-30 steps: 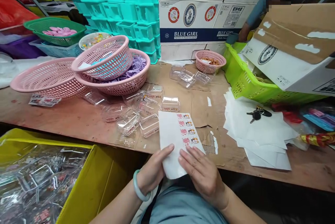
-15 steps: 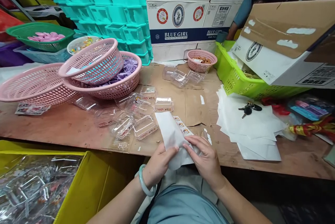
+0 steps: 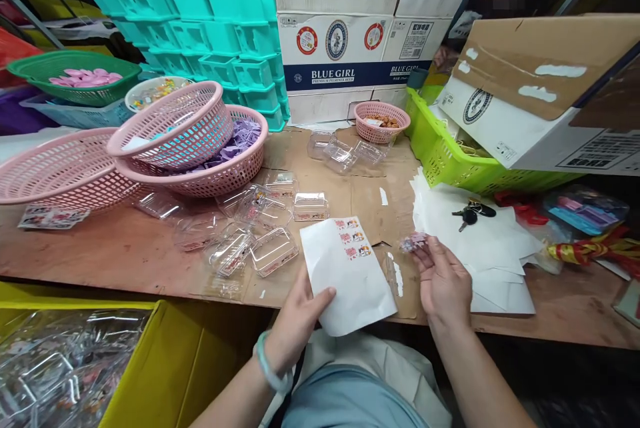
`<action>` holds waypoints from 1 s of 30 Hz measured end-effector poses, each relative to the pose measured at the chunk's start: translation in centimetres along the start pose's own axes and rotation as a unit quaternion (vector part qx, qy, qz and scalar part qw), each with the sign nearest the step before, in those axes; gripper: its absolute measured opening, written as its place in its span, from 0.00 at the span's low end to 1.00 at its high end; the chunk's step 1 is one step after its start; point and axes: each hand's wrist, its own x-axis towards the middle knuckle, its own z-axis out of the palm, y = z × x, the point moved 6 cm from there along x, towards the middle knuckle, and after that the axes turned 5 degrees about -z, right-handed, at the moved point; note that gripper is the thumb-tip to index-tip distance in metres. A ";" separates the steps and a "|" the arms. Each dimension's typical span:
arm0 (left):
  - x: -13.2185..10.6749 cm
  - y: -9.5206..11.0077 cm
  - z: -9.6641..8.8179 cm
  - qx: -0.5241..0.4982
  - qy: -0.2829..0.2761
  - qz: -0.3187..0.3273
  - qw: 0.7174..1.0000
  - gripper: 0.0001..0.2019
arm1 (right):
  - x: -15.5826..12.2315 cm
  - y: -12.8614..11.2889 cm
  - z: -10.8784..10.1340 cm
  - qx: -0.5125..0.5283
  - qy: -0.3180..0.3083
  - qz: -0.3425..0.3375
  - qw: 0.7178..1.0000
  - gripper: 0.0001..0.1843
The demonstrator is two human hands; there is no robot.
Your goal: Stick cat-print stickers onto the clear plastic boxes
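My left hand (image 3: 303, 311) grips a white sticker sheet (image 3: 345, 291) by its lower left edge, thumb on top. A few printed cat stickers remain along the upper right of the sheet. Off to its right, my right hand (image 3: 445, 281) pinches a small peeled sticker (image 3: 414, 242) between thumb and fingertips, apart from the sheet. Several clear plastic boxes lie beyond my left hand, among them one box (image 3: 274, 251) close to the sheet and another box (image 3: 311, 207) behind it. Some of these boxes carry printed stickers.
Pink baskets (image 3: 200, 178) stand at the left, one with purple pieces. A pile of white sheets (image 3: 493, 248) with keys (image 3: 467, 217) lies at the right. A green crate (image 3: 450, 161) holds a tilted carton (image 3: 530, 88). A yellow bin (image 3: 150, 361) of plastic boxes is below left. Another person is behind.
The sheet has been unbent and lies flatter in my left hand. My right hand has left it and moved right, carrying a sticker.
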 end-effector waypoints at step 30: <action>8.2 2.1 2.9 0.014 -0.081 -0.002 0.997 0.17 | 18.7 0.1 15.5 -0.308 -0.181 -0.190 0.914 0.34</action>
